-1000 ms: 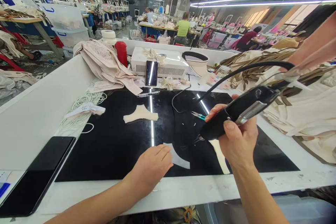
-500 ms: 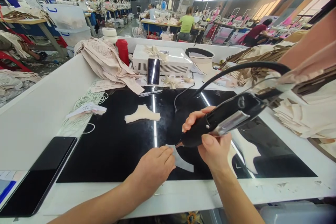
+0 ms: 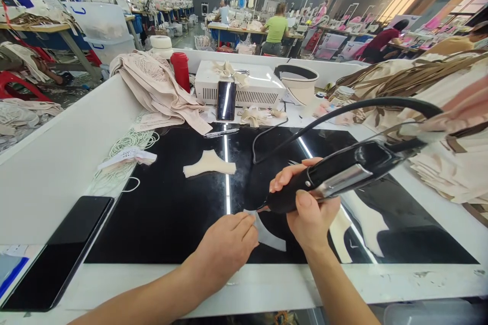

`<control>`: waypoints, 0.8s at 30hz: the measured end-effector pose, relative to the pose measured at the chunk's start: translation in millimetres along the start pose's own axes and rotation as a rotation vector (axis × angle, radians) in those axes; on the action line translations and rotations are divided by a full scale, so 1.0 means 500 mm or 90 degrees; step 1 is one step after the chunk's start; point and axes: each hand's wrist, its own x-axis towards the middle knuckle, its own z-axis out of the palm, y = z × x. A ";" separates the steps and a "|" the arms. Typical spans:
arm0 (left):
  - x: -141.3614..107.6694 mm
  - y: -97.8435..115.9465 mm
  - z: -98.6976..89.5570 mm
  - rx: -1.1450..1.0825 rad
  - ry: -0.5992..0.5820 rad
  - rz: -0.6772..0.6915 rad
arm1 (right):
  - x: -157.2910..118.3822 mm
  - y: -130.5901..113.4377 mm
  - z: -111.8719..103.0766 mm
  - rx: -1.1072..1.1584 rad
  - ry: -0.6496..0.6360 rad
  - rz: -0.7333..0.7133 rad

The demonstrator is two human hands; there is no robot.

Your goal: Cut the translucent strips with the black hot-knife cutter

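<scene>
My right hand (image 3: 314, 218) is wrapped round a black corded hand tool (image 3: 290, 195) with a metal lever along its side. Its narrow tip meets the upper end of a thin, pale grey curved fabric piece (image 3: 271, 236). That end is pinched by the fingers of my left hand (image 3: 229, 241), which rests on the black mat (image 3: 160, 228). A cream foam-like cutout (image 3: 209, 163) lies farther back on the mat. Right of my right hand are more cream cutouts (image 3: 368, 223), partly hidden by the tool and my wrist.
Two phones, one lying flat (image 3: 57, 254) and one leaning (image 3: 226, 100) on a white vented box (image 3: 240, 86), flank the mat. Beige fabric (image 3: 156, 91) and green cord (image 3: 125, 144) lie left. A thick cable (image 3: 366, 104) arches from the tool; fabric strips (image 3: 415, 76) are piled right.
The whole view has shifted slightly. My hands keep almost the same positions, the left still pinching the grey piece and the right still holding the tool at its end.
</scene>
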 end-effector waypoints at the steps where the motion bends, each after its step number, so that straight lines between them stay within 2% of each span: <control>1: 0.000 0.000 0.000 0.001 0.000 0.000 | 0.000 0.001 0.000 -0.002 0.003 0.000; 19: -0.006 -0.002 0.014 0.020 -0.002 0.013 | 0.000 0.002 0.012 0.037 0.031 -0.003; 24: -0.006 -0.002 0.016 0.037 0.026 0.020 | -0.004 0.010 0.019 0.037 0.022 0.008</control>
